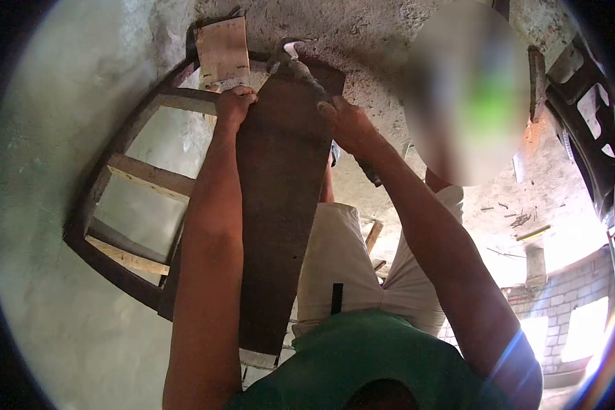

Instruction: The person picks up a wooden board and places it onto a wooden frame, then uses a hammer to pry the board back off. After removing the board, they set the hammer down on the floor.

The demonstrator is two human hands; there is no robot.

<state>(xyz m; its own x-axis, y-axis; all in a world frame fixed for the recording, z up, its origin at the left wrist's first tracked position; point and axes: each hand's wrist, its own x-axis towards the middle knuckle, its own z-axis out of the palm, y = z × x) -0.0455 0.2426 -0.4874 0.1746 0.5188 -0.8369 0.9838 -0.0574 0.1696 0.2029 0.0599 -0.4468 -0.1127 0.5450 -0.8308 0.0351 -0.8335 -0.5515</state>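
A long dark board [280,198] runs from the frame's top centre down toward my body, lying across a wooden frame [143,178] with pale crossbars. My left hand [234,102] grips the board's upper left edge. My right hand [348,126] is closed around the handle of a claw hammer [297,58], whose metal head sits at the board's top end. A small plywood piece [222,49] rests just beyond the board, to the left of the hammer head.
Rough concrete [68,102] surrounds the frame. Another person stands at the upper right. Scattered nails and wood scraps [519,219] lie to the right. A brick wall [560,301] and dark curved bars [594,123] are at the right edge.
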